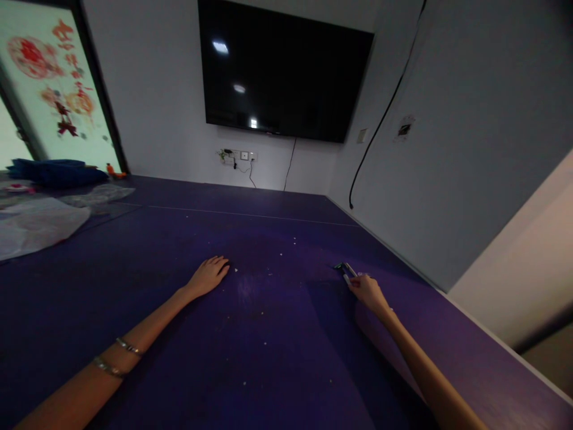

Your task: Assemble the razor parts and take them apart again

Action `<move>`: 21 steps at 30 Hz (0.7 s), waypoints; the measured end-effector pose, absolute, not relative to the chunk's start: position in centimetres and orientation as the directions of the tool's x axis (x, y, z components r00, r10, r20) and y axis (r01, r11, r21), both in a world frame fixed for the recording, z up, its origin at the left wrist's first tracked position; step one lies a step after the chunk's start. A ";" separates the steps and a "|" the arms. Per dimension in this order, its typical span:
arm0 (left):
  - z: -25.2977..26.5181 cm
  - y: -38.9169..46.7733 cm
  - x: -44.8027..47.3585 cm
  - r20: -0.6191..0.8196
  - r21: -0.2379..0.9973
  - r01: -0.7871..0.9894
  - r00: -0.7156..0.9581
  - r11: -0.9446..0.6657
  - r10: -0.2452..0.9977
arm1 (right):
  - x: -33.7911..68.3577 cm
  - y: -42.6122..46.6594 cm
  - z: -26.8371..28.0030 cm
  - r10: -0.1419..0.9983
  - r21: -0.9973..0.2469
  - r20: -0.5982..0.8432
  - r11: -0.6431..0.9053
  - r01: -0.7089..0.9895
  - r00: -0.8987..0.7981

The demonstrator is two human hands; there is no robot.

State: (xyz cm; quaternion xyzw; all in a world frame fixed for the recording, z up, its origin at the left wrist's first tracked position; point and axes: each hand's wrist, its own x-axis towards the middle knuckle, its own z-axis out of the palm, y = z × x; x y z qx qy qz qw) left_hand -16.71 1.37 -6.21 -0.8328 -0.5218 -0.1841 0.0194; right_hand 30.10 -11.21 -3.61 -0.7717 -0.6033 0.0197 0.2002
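Note:
My left hand (208,276) lies flat on the purple surface (179,352), palm down with its fingers stretched out and nothing in it. Two bracelets circle that forearm. Farther right, my right hand (367,290) is closed on a small two-handled tool (349,273) with pale handles and a dark head that points up and left. The tool looks like small pliers or cutters, but its exact kind is too small to make out. Small white bits (236,270) are scattered on the surface between the hands.
A clear plastic sheet (42,224), dark blue cloth (58,172) and an orange item (111,171) lie at the far left. A television (286,71) hangs on the back wall above sockets (244,155). A black cable (380,128) dangles along the right wall.

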 end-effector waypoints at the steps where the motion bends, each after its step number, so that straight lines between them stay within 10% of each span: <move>1: -5.9 1.1 -16.5 0.325 0.167 0.884 0.368 -0.436 0.871 | 30.1 -11.2 -3.7 0.940 -0.356 0.218 -0.173 0.918 0.262; 12: -0.4 -5.2 -5.8 0.548 0.382 0.566 0.498 -0.730 0.672 | 25.1 -11.2 -0.7 0.895 -0.470 0.401 0.015 0.883 0.198; 21: -1.2 -6.7 2.1 0.397 0.747 0.413 0.353 -0.522 0.847 | 17.5 -11.2 0.2 0.859 -0.441 0.508 0.191 0.877 0.068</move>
